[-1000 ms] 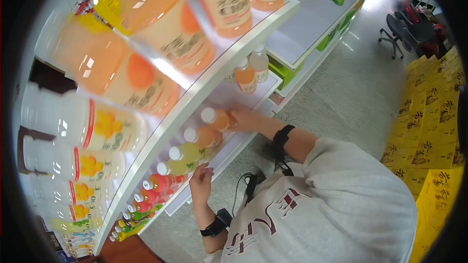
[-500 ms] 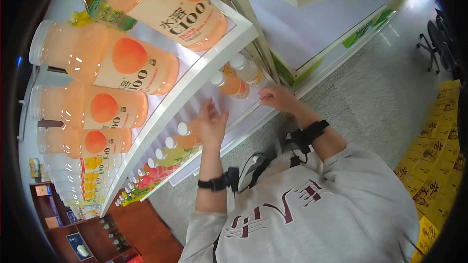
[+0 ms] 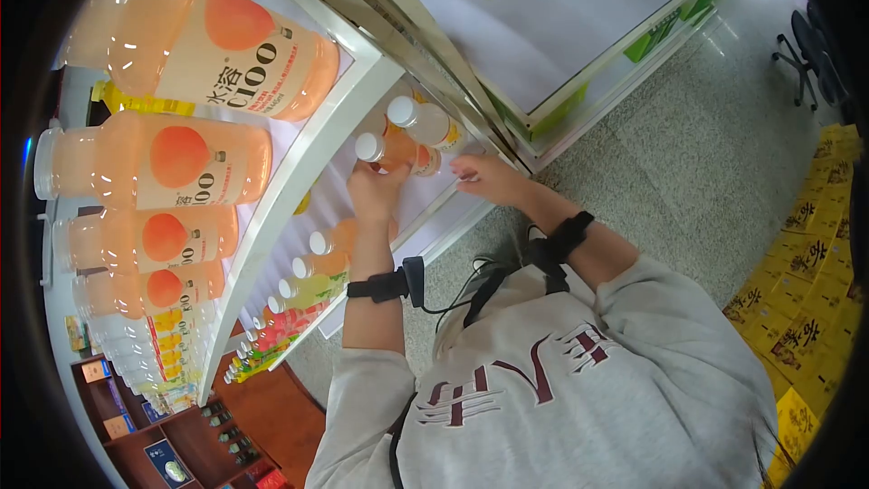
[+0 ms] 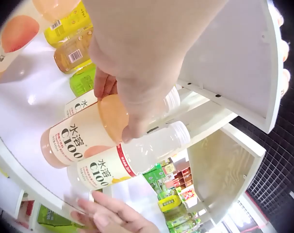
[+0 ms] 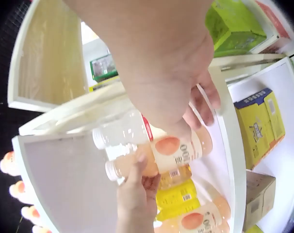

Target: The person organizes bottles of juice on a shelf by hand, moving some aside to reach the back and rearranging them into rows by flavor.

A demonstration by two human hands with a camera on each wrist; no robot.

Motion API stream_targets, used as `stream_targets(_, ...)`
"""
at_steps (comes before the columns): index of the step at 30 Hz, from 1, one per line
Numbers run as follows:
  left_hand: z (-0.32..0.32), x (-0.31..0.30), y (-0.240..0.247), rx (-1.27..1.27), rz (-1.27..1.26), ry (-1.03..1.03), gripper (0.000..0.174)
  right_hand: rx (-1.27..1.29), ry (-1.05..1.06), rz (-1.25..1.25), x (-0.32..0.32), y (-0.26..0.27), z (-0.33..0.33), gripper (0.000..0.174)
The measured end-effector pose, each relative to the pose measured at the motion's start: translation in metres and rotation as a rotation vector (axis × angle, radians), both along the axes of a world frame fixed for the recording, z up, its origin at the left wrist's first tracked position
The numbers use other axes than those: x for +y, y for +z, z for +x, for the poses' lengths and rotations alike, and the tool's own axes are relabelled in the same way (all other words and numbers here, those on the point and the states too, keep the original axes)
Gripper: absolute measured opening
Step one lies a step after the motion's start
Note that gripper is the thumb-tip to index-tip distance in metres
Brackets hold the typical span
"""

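**What stays out of my sight at the shelf**

From the head camera, my left hand (image 3: pixel 376 188) covers the lower part of the peach bottle (image 3: pixel 404 155). At the left wrist, my own palm blocks that bottle's neck. The bottom edge cuts off my right hand (image 4: pixel 113 218), and I cannot tell whether it touches the clear bottle (image 4: pixel 137 155). The labels on the far small bottles (image 3: pixel 262 349) are too small to read.
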State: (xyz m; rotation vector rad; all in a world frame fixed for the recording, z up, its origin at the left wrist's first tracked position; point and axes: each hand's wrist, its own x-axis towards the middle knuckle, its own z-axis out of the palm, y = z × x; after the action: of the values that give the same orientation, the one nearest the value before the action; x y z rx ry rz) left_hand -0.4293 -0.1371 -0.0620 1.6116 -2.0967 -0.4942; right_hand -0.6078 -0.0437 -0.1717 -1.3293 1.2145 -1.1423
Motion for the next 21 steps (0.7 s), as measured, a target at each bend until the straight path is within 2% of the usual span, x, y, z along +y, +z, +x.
stream_targets(1,0.001,0.001,0.0,-0.002,0.002,0.005,0.051,0.023,-0.058,-0.051,-0.005,0.005,0.012,0.05)
stream_targets(2,0.001,0.002,0.002,-0.026,0.011,0.021,0.051,0.022,-0.052,-0.051,-0.01,0.011,0.023,0.05)
stream_targets(4,0.004,0.005,0.002,-0.048,0.015,0.043,0.051,0.303,-0.188,-0.175,-0.021,0.023,0.041,0.068)
stream_targets(7,0.014,0.017,0.0,-0.019,-0.011,0.028,0.054,0.362,-0.287,-0.216,-0.034,0.019,0.063,0.076)
stream_targets(8,0.017,0.021,0.002,-0.013,0.003,0.027,0.054,0.36,-0.28,-0.216,-0.037,0.016,0.066,0.076)
stream_targets(10,0.021,0.029,0.006,-0.002,0.023,0.047,0.054,0.359,-0.089,-0.03,-0.039,0.029,0.067,0.071)
stream_targets(11,0.024,0.033,0.01,-0.03,0.008,0.03,0.054,0.362,-0.07,-0.028,-0.04,0.027,0.07,0.071)
stream_targets(14,0.039,0.043,0.024,-0.016,0.054,0.041,0.055,0.252,-0.042,-0.067,-0.045,0.022,0.083,0.066)
stream_targets(16,0.051,0.049,0.044,0.027,0.112,0.053,0.056,0.214,-0.076,-0.201,-0.049,0.022,0.091,0.062)
stream_targets(18,0.069,0.064,0.067,-0.211,0.154,0.016,0.053,0.262,-0.013,-0.203,-0.054,0.015,0.097,0.06)
stream_targets(19,0.079,0.069,0.07,-0.205,0.156,0.019,0.053,0.31,0.047,-0.204,-0.056,0.012,0.099,0.059)
stream_targets(21,0.097,0.079,0.074,0.033,0.256,0.091,0.044,0.326,0.091,-0.184,-0.057,0.011,0.106,0.058)
